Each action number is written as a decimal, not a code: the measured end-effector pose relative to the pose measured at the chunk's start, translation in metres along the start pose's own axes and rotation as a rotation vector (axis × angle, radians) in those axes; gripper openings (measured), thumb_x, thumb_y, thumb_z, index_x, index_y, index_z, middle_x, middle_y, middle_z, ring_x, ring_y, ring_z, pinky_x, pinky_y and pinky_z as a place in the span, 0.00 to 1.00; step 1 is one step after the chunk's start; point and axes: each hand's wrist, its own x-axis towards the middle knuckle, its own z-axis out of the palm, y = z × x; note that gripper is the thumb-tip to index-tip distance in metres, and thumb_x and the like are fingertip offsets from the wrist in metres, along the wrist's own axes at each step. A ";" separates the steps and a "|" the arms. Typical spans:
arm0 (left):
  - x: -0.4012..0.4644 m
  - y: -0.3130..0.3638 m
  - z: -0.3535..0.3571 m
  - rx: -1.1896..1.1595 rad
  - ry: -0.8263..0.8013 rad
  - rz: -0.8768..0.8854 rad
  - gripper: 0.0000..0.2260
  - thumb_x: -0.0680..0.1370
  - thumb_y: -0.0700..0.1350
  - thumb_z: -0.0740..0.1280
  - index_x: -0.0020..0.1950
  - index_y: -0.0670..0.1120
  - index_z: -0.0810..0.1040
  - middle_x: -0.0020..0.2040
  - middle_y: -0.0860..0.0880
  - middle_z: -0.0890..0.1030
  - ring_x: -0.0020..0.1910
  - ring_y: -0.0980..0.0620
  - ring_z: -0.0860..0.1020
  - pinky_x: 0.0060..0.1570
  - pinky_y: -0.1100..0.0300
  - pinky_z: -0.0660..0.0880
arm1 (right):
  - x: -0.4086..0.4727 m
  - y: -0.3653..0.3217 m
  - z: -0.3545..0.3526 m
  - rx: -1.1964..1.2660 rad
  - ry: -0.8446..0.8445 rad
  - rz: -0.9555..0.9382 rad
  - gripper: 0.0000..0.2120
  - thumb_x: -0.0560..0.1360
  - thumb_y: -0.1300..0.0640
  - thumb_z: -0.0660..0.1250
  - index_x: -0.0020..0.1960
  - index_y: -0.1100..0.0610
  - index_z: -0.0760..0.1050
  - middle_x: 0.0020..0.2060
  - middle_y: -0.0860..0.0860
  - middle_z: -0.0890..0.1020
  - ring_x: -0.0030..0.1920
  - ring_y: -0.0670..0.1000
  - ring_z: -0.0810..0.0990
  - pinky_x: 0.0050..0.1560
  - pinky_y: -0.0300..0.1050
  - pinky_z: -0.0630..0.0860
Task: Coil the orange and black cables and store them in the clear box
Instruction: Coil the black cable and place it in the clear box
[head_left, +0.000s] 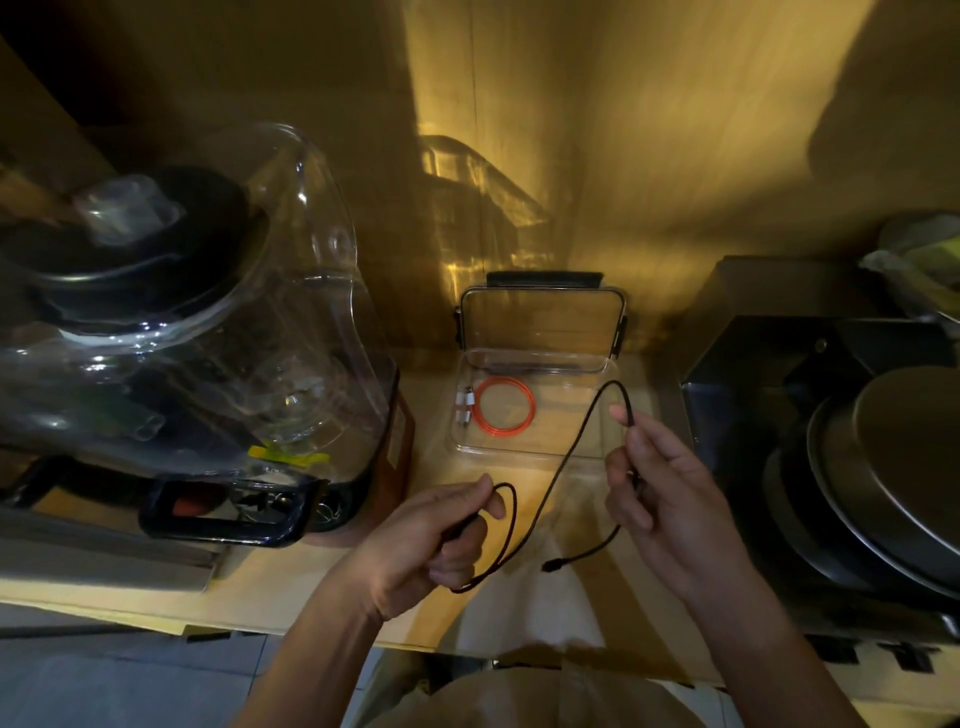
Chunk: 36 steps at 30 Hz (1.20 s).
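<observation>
Already the orange cable (506, 406) lies coiled in the clear box (540, 447); left hand (431, 545) and right hand (670, 493) pinch the black cable (563, 462), which next needs looping.

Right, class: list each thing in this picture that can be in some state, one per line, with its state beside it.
clear box: open, lid propped up behind it
orange cable: coiled, lying inside the box
black cable: uncoiled, held above the counter, one end dangling
left hand: pinching one small loop of the black cable
right hand: gripping the black cable further along
blender jar: lid on
</observation>
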 end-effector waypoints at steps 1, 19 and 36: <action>0.000 -0.001 0.000 0.055 0.002 -0.016 0.13 0.79 0.52 0.64 0.48 0.42 0.79 0.23 0.51 0.62 0.21 0.57 0.57 0.20 0.66 0.57 | -0.001 0.000 0.001 -0.009 -0.005 -0.002 0.15 0.75 0.53 0.64 0.59 0.53 0.79 0.29 0.51 0.76 0.21 0.44 0.64 0.25 0.38 0.59; 0.016 -0.013 0.011 -0.023 0.173 -0.056 0.24 0.79 0.61 0.55 0.46 0.44 0.79 0.29 0.49 0.57 0.27 0.54 0.56 0.29 0.60 0.56 | -0.031 0.003 0.030 -0.248 -0.310 0.005 0.13 0.72 0.52 0.69 0.47 0.62 0.81 0.27 0.54 0.79 0.24 0.46 0.66 0.26 0.35 0.63; 0.020 -0.016 0.011 -0.299 0.072 -0.046 0.26 0.76 0.65 0.61 0.50 0.41 0.79 0.28 0.49 0.65 0.28 0.51 0.63 0.35 0.56 0.57 | -0.042 0.028 0.034 -0.825 -0.502 -0.002 0.04 0.74 0.60 0.71 0.44 0.60 0.81 0.31 0.49 0.83 0.32 0.42 0.81 0.36 0.36 0.74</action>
